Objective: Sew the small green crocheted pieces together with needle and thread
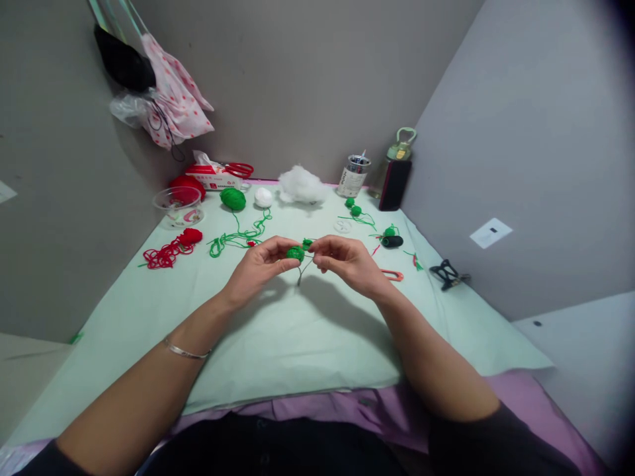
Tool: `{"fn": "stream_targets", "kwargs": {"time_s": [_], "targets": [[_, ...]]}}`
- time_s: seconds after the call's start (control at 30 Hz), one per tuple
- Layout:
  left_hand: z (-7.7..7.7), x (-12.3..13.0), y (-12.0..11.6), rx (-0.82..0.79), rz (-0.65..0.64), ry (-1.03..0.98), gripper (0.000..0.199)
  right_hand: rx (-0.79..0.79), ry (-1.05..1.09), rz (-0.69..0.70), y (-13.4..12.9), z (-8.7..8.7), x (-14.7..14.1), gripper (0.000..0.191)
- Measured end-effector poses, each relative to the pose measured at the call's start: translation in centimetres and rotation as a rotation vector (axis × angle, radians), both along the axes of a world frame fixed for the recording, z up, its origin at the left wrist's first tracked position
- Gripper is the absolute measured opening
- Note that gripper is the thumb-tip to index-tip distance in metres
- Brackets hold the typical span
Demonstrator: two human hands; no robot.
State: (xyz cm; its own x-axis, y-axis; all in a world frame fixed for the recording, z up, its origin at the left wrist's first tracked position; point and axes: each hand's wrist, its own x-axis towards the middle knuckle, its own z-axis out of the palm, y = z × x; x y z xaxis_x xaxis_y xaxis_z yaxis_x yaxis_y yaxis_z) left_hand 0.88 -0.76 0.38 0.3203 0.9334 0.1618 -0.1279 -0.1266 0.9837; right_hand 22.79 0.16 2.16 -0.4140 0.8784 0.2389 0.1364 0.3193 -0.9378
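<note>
Near the middle of the table, my left hand (258,266) pinches a small round green crocheted piece (296,253) between thumb and fingers. Close beside it, my right hand (351,262) has its thumb and fingers pressed together at a smaller green yarn piece (307,244). Thin dark strands (300,276) hang between the hands; whether they are yarn or wire I cannot tell. Behind my left hand, loose green yarn (238,241) trails from a green yarn ball (233,199). A bit of red (251,244) shows at my left fingertips.
At left lie tangled red yarn (171,251) and a clear plastic tub (178,206). Red-handled scissors (239,170) rest on a tissue box (213,177). White stuffing (300,185), a pen can (354,176), a bottle (399,155) and a phone (395,186) line the back. A black stand (448,274) sits right.
</note>
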Motion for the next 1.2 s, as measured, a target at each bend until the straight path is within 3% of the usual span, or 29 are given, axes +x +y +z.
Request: {"fn": "stream_targets", "kwargs": {"time_s": [0.23,0.47,0.67,0.77,0.87,0.97,1.03,1.1,1.2], "targets": [[-0.7,0.6,-0.1,0.003,0.016,0.027,0.031,0.064,0.051,-0.044,-0.7,-0.5,-1.3,0.018],[-0.8,0.8,-0.2,0.031,0.014,0.037,0.03,0.642,-0.237,-0.166,-1.2,-0.4,-1.0,0.008],[-1.0,1.0,-0.4,0.063,0.027,0.181,0.025,0.83,-0.461,-0.134,-1.6,-0.7,-1.6,0.016],[-1.3,1.0,-0.2,0.089,0.042,0.232,0.024,0.762,-0.26,-0.16,-2.4,0.5,-1.6,0.013],[-1.6,1.0,0.0,0.062,0.038,0.282,0.027,0.489,0.043,-0.246,-2.9,1.8,-1.2,0.01],[-1.8,0.9,0.1,0.041,0.019,0.285,0.036,0.033,0.18,-0.067,-2.6,2.4,-0.6,0.019],[-2.0,0.7,0.3,0.069,0.043,0.305,0.038,-0.169,0.202,0.075,-2.1,2.6,0.1,0.023],[-2.3,0.4,0.5,0.118,0.067,0.358,0.031,-0.113,0.296,0.016,-1.6,3.0,1.0,0.025],[-2.5,0.1,0.9,0.15,0.084,0.384,0.023,0.206,0.496,-0.275,-0.9,3.8,2.6,0.021]]}}
